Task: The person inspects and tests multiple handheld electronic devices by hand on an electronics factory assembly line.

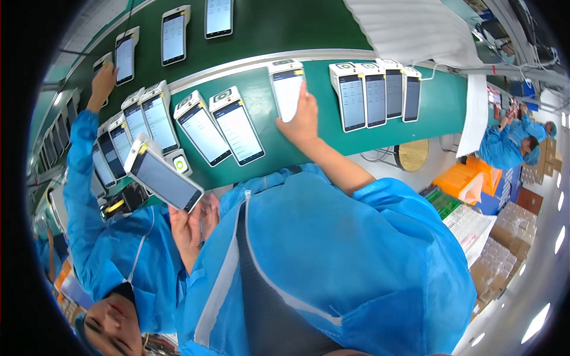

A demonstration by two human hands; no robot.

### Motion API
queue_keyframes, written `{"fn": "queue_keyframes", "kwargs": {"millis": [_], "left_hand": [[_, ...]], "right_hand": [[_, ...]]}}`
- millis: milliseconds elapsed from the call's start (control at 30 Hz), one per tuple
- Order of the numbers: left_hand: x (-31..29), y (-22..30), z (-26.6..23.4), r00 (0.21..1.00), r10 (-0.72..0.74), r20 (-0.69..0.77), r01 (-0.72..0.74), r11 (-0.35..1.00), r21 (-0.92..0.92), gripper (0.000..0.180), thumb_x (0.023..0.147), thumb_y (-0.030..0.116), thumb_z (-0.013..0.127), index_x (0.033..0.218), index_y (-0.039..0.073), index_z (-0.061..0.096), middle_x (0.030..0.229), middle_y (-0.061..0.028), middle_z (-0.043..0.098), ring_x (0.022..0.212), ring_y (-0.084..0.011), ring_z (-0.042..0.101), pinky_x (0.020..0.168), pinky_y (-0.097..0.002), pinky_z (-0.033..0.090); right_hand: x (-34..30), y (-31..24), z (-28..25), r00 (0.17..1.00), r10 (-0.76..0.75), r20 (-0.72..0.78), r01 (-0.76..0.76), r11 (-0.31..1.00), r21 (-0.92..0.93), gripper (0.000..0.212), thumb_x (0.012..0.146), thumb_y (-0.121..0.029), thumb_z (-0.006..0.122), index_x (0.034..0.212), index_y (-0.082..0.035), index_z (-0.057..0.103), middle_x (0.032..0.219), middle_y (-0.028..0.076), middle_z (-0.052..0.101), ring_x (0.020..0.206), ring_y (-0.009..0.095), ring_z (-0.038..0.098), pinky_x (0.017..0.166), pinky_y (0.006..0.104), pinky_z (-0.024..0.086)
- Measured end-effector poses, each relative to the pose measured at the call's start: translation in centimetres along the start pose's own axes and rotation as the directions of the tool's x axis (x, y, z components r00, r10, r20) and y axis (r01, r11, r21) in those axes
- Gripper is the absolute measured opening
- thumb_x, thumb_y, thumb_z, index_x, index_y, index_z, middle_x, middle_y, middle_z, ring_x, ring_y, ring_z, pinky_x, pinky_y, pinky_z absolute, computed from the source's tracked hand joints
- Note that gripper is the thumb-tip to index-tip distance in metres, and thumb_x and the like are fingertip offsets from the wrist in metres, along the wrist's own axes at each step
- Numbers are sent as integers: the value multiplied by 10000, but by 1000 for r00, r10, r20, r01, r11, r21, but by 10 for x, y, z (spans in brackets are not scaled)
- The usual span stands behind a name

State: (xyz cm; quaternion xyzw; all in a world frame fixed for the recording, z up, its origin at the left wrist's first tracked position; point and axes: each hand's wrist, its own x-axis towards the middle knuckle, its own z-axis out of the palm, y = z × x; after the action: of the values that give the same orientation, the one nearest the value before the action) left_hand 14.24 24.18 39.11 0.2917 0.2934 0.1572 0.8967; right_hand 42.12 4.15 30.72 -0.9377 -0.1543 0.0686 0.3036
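Observation:
My right hand (301,117) is closed around the lower right side of a white handheld payment terminal (286,92) on the green bench, its screen lit. At the lower left, a hand that appears to be my left hand (185,230) grips the bottom end of another payment terminal (166,180). That one is tilted, with a dark screen and a yellow tab near the top. A blurred hand (210,215) shows beside it; whose it is I cannot tell. Two lit payment terminals (236,127) lean left of my right hand, and several stand upright in a row (374,95) to the right.
To my left a co-worker in blue (133,249) reaches a hand (103,82) to a terminal on the dark green belt (261,29). More terminals (133,124) crowd the bench's left side. White foam sheeting (409,29) lies at back right; an orange bin (463,181) and cartons (496,258) stand right.

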Motion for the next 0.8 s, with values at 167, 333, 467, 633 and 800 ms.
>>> {"fn": "queue_keyframes", "kwargs": {"millis": [167, 333, 467, 633, 800], "left_hand": [[20, 11, -7, 994, 80, 81, -83, 996, 35, 486, 886, 80, 507, 1343, 83, 343, 1320, -132, 434, 1119, -241, 519, 954, -365, 433], [23, 8, -14, 989, 139, -48, -137, 989, 52, 619, 831, 75, 548, 1373, 13, 257, 1378, -155, 346, 1274, -269, 349, 1046, -371, 321], [43, 25, -29, 638, 450, -625, -133, 864, 486, 494, 843, 33, 527, 1307, 192, 461, 715, -25, 495, 635, -147, 518, 558, -273, 429], [-10, 103, -96, 875, 386, 291, -251, 877, -409, 512, 889, 154, 470, 1341, -26, 308, 1438, -163, 255, 1345, -303, 211, 1120, -450, 99], [-42, 90, -33, 602, 744, -289, -685, 668, 293, 406, 927, 206, 464, 1211, -78, 412, 1063, -153, 554, 961, -229, 542, 839, -310, 451]], "right_hand": [[-7, 4, -6, 998, 16, 56, -10, 995, -103, 1079, 606, -203, 740, 1413, -46, 41, 1219, 286, 341, 1093, 424, 393, 954, 436, 348], [-10, -7, -4, 986, 19, 165, -13, 999, -36, 1048, 649, -238, 737, 1411, -44, 45, 1269, 299, 311, 1143, 431, 377, 980, 439, 340], [-13, -10, 2, 976, -49, 210, 28, 994, 103, 1008, 683, -246, 716, 1416, -57, 51, 1310, 291, 310, 1180, 424, 373, 989, 438, 335], [-20, 11, -8, 970, -38, 239, -51, 933, 357, 869, 753, -231, 674, 1394, -26, 123, 1205, 250, 471, 1074, 352, 508, 906, 408, 419], [-29, 60, -29, 947, 204, 247, -288, 880, 378, 523, 816, -178, 637, 1242, 37, 423, 990, 121, 596, 842, 136, 583, 738, 251, 479]]}}
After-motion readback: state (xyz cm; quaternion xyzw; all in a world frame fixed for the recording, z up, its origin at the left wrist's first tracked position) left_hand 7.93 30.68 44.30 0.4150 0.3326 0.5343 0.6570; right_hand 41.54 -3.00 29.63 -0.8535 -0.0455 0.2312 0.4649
